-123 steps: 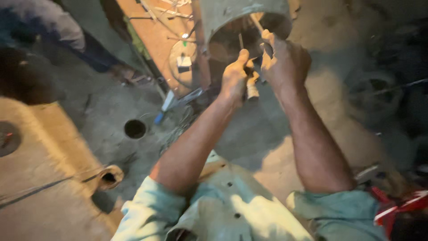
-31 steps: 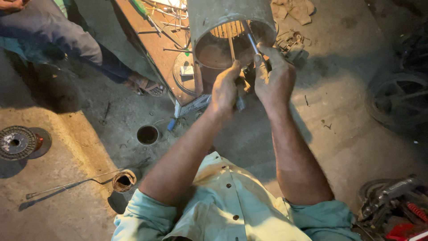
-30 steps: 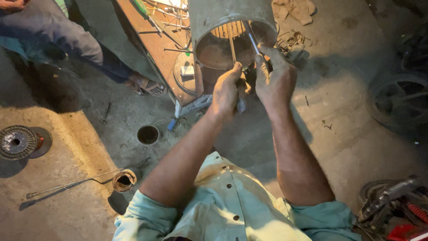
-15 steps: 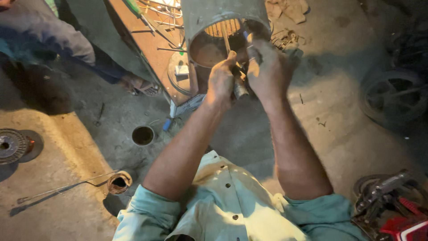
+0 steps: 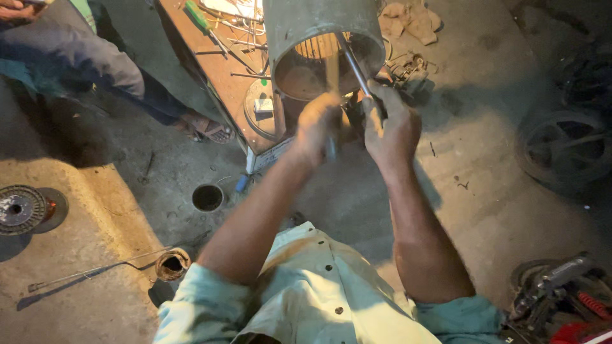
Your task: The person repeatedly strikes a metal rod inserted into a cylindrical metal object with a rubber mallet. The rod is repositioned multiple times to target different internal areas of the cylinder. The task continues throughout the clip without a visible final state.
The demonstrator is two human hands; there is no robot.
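Workshop floor, seen from above the worker's shoulders. A grey metal cylinder (image 5: 322,38), an open-ended housing whose inner wall shows copper-coloured slots, stands at the near edge of a low wooden bench (image 5: 220,76), with its mouth turned toward the worker. The right hand (image 5: 390,124) is closed around the lower end of a thin metal rod (image 5: 354,67), which slants up and into the mouth of the cylinder. The left hand (image 5: 317,127) is blurred; it is curled just beside the right hand at the cylinder's rim, around a pale upright piece, though whether it truly grips that piece cannot be told.

The bench carries a green-handled screwdriver (image 5: 194,14), loose wires, and a round metal plate (image 5: 260,114) with a small block on it. The floor is rough grey concrete (image 5: 497,191), dusty and stained, with a lighter raised slab at lower left. On the floor lie a small round tin (image 5: 208,197), a long-handled ladle with its cup (image 5: 172,264), and a wire spool (image 5: 18,209). A crumpled rag (image 5: 408,19) lies behind the cylinder. A dark wheel (image 5: 564,150) rests at right. Another person's leg and sandalled foot (image 5: 207,129) stand beside the bench at upper left.
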